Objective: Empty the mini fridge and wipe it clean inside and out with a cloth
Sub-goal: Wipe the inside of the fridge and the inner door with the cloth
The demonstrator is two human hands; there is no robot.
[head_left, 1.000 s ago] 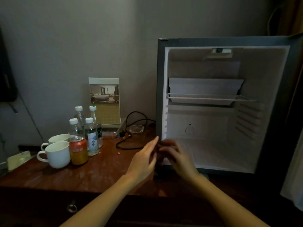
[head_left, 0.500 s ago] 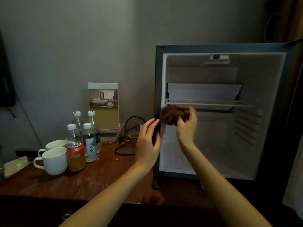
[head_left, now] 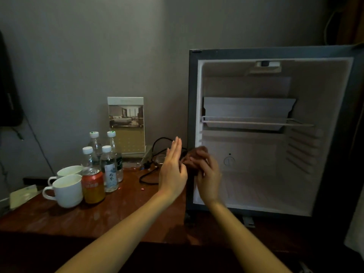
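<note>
**Cloth in the right hand, at the left edge of the open fridge**

On the left of the tabletop, two cups, a can and four bottles are standing close together, well apart from the fridge. Going to the right, the left hand is standing upright with straight fingers. Its grip is released and is holding nothing, just beside the cloth.

The cloth is sitting as a dark bunched lump in the right hand, whose grip is grasping it with curled fingers. This hand is hovering in front of the left front frame of the fridge, below the wire shelf. I cannot tell if the cloth is touching the frame.

The fridge is standing open, and inside I am seeing only the shelf. I am judging that the emptying is done and the wiping is now the step in hand. The inside walls are lying to the right of the cloth and behind it, so the right hand is the nearer one.
</note>
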